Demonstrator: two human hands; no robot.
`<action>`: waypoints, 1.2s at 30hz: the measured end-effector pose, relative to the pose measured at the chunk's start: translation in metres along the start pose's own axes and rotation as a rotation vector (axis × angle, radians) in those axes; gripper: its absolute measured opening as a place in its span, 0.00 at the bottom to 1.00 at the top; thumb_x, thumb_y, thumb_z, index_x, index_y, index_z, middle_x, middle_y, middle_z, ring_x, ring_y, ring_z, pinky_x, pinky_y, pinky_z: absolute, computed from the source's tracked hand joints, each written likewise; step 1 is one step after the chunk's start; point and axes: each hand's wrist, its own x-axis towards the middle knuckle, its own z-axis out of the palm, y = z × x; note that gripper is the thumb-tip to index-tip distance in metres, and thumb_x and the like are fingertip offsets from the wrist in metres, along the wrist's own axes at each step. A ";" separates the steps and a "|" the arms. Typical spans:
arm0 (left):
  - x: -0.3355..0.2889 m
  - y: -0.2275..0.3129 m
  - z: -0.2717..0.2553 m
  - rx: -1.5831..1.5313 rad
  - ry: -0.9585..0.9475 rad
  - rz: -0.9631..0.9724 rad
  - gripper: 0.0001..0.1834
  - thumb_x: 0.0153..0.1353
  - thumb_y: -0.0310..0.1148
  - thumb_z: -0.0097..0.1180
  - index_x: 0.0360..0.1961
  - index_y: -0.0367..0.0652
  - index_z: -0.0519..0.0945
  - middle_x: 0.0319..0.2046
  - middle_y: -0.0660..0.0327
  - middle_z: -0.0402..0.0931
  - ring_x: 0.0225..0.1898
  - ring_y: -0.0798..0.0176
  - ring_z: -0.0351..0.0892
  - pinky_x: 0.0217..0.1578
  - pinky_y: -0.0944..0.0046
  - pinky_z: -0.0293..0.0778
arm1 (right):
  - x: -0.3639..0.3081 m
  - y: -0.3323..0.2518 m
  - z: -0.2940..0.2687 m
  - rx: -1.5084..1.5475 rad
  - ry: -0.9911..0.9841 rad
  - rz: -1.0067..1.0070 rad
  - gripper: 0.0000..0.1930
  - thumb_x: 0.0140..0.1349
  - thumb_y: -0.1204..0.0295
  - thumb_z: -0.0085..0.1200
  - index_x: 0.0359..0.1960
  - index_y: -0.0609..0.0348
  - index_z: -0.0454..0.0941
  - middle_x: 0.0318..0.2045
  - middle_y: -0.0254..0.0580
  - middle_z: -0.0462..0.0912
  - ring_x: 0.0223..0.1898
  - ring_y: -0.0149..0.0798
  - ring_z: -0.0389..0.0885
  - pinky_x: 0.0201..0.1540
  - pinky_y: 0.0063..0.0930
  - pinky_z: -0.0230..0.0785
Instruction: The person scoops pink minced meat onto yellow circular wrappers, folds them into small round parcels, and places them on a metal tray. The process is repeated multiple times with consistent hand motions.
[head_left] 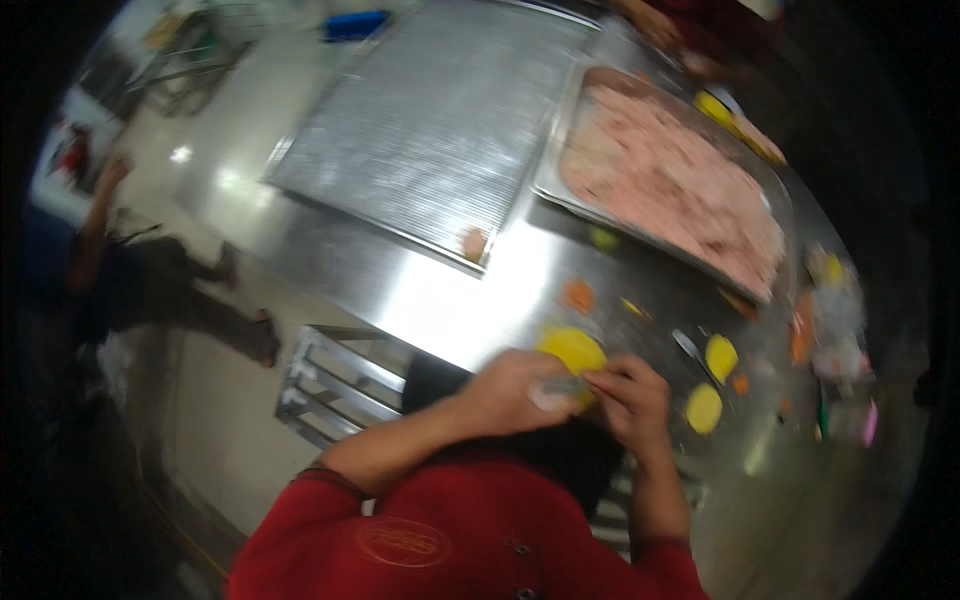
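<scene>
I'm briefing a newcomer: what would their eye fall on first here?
Probably the heap of pink, mince-like food in the metal pan at upper right, then the broad ridged tray left of it, with one small brownish piece at its near corner. At lower centre, the left hand has a pale item in its grip, too blurred to name, the right hand close beside it, a bright yellow piece just beyond.

A bright yellow, rounded piece (572, 348), material indeterminable, is at near centre, partly covered. Immediately nearer is a slim, grey, blurred object (566, 384), set crosswise, beside a pale pinkish-white, smooth-looking item (549, 399), partly hidden; contact cannot be determined.
</scene>
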 end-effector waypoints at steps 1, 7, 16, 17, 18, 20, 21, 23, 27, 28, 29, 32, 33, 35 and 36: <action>-0.001 -0.001 0.001 0.046 0.006 -0.036 0.17 0.56 0.38 0.70 0.44 0.41 0.84 0.35 0.51 0.84 0.37 0.43 0.85 0.40 0.50 0.80 | -0.001 0.000 0.001 0.024 0.078 -0.010 0.14 0.56 0.85 0.64 0.43 0.57 0.90 0.33 0.45 0.83 0.33 0.42 0.84 0.38 0.30 0.76; 0.002 -0.002 0.000 -0.140 -0.008 0.029 0.40 0.57 0.32 0.73 0.70 0.45 0.70 0.56 0.42 0.75 0.59 0.41 0.77 0.59 0.52 0.73 | -0.006 0.011 -0.009 0.273 0.126 0.043 0.11 0.58 0.67 0.68 0.34 0.64 0.88 0.28 0.46 0.79 0.32 0.43 0.80 0.38 0.33 0.70; 0.003 0.015 0.002 -0.165 -0.031 0.058 0.14 0.54 0.34 0.73 0.38 0.43 0.81 0.32 0.52 0.82 0.37 0.44 0.85 0.39 0.52 0.78 | 0.010 0.002 -0.011 0.095 0.085 -0.114 0.11 0.51 0.67 0.71 0.27 0.62 0.86 0.24 0.42 0.78 0.29 0.44 0.78 0.34 0.35 0.67; 0.003 0.017 0.002 -0.128 -0.068 0.014 0.14 0.55 0.35 0.73 0.38 0.43 0.82 0.32 0.52 0.82 0.37 0.44 0.85 0.39 0.53 0.78 | 0.011 0.001 -0.011 0.111 0.069 -0.078 0.12 0.53 0.65 0.71 0.27 0.63 0.86 0.24 0.42 0.78 0.29 0.43 0.78 0.34 0.35 0.67; 0.002 0.018 0.000 -0.094 -0.102 -0.014 0.14 0.55 0.35 0.72 0.38 0.43 0.82 0.32 0.52 0.82 0.37 0.44 0.85 0.38 0.53 0.79 | 0.013 0.002 -0.011 0.128 0.056 -0.045 0.13 0.54 0.63 0.70 0.26 0.63 0.86 0.24 0.42 0.78 0.29 0.43 0.78 0.33 0.35 0.66; 0.001 0.018 -0.003 -0.063 -0.129 -0.049 0.14 0.55 0.36 0.72 0.38 0.43 0.82 0.33 0.52 0.82 0.36 0.44 0.85 0.37 0.53 0.79 | 0.013 0.002 -0.013 0.092 0.044 0.059 0.15 0.55 0.61 0.69 0.25 0.62 0.85 0.24 0.42 0.78 0.28 0.42 0.78 0.33 0.34 0.66; 0.001 0.017 -0.004 -0.068 -0.123 -0.058 0.14 0.55 0.36 0.73 0.38 0.43 0.82 0.33 0.52 0.83 0.36 0.45 0.85 0.37 0.53 0.79 | 0.013 0.002 -0.014 0.090 0.090 0.003 0.12 0.53 0.65 0.71 0.25 0.62 0.85 0.24 0.41 0.79 0.29 0.42 0.79 0.34 0.35 0.67; 0.002 0.015 -0.003 -0.078 -0.122 -0.037 0.14 0.55 0.36 0.73 0.38 0.43 0.82 0.33 0.52 0.83 0.36 0.45 0.86 0.37 0.53 0.79 | 0.011 0.001 -0.015 0.121 0.181 -0.082 0.08 0.49 0.71 0.73 0.24 0.60 0.85 0.24 0.41 0.80 0.29 0.44 0.79 0.36 0.36 0.69; 0.005 0.015 0.003 0.004 -0.140 0.000 0.14 0.56 0.36 0.73 0.40 0.43 0.83 0.34 0.53 0.84 0.37 0.47 0.86 0.39 0.54 0.80 | 0.010 0.002 -0.001 0.039 0.151 -0.124 0.08 0.50 0.71 0.73 0.25 0.60 0.86 0.24 0.40 0.80 0.28 0.43 0.79 0.35 0.36 0.70; 0.005 0.015 0.003 0.040 -0.107 0.023 0.14 0.56 0.36 0.73 0.40 0.43 0.83 0.33 0.54 0.84 0.37 0.48 0.87 0.39 0.55 0.80 | 0.009 0.005 0.001 0.062 0.167 -0.066 0.08 0.50 0.71 0.73 0.26 0.60 0.86 0.25 0.41 0.80 0.28 0.43 0.79 0.35 0.36 0.70; 0.006 0.015 0.002 0.011 -0.113 -0.041 0.14 0.57 0.35 0.72 0.42 0.44 0.83 0.33 0.54 0.84 0.37 0.49 0.87 0.40 0.56 0.80 | 0.008 0.010 0.003 0.099 0.181 -0.007 0.08 0.51 0.72 0.73 0.26 0.61 0.86 0.25 0.41 0.80 0.28 0.43 0.79 0.34 0.35 0.70; 0.000 0.014 -0.013 -0.048 -0.093 -0.170 0.26 0.57 0.29 0.69 0.58 0.43 0.81 0.44 0.53 0.83 0.45 0.54 0.86 0.46 0.59 0.79 | -0.009 0.026 -0.005 0.058 0.304 0.139 0.07 0.53 0.75 0.71 0.27 0.63 0.84 0.25 0.42 0.80 0.28 0.42 0.79 0.34 0.34 0.70; -0.002 0.012 -0.021 -0.119 -0.100 -0.209 0.28 0.57 0.29 0.68 0.61 0.43 0.79 0.48 0.53 0.81 0.49 0.54 0.84 0.48 0.59 0.79 | -0.016 0.032 -0.007 0.040 0.331 0.153 0.06 0.53 0.75 0.70 0.27 0.64 0.84 0.25 0.43 0.80 0.28 0.42 0.79 0.33 0.34 0.70; -0.005 0.007 -0.035 -0.299 -0.117 -0.329 0.34 0.57 0.27 0.66 0.67 0.43 0.75 0.58 0.52 0.77 0.56 0.54 0.81 0.51 0.59 0.78 | -0.028 0.044 -0.008 0.045 0.409 0.179 0.06 0.54 0.77 0.68 0.26 0.66 0.83 0.25 0.44 0.79 0.28 0.42 0.79 0.33 0.33 0.69; -0.004 0.003 -0.043 -0.188 -0.157 -0.330 0.36 0.57 0.23 0.63 0.69 0.44 0.74 0.63 0.54 0.71 0.63 0.53 0.75 0.56 0.60 0.76 | -0.034 0.049 -0.007 0.023 0.448 0.198 0.06 0.55 0.77 0.67 0.26 0.66 0.82 0.25 0.45 0.79 0.28 0.43 0.79 0.33 0.34 0.69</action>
